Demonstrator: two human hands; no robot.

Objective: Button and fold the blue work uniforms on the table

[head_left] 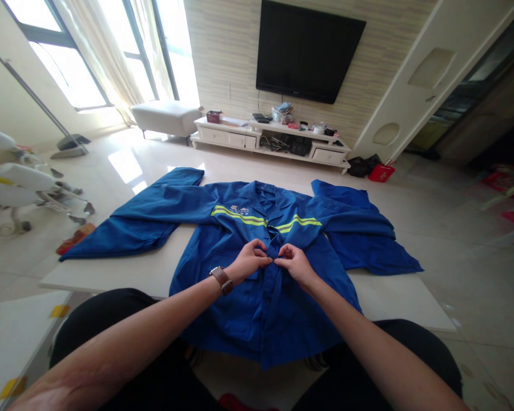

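A blue work jacket (223, 257) with yellow-green stripes across the chest lies spread front up over a white table (406, 297), its lower hem hanging over the near edge. My left hand (252, 260), with a brown-strapped watch on the wrist, pinches the front edge of the jacket just below the stripes. Close beside it on the right, my right hand (293, 264) pinches the opposite front edge, the fingertips of both hands almost touching. Any button between the fingertips is too small to make out.
Folded blue cloth (368, 251) lies at the table's right, partly under the sleeve. My knees are at the near edge. Beyond stand a low white cabinet (227, 136), a grey bench (169, 117) and a wall television (308, 51). White chair parts (21, 177) are at the left.
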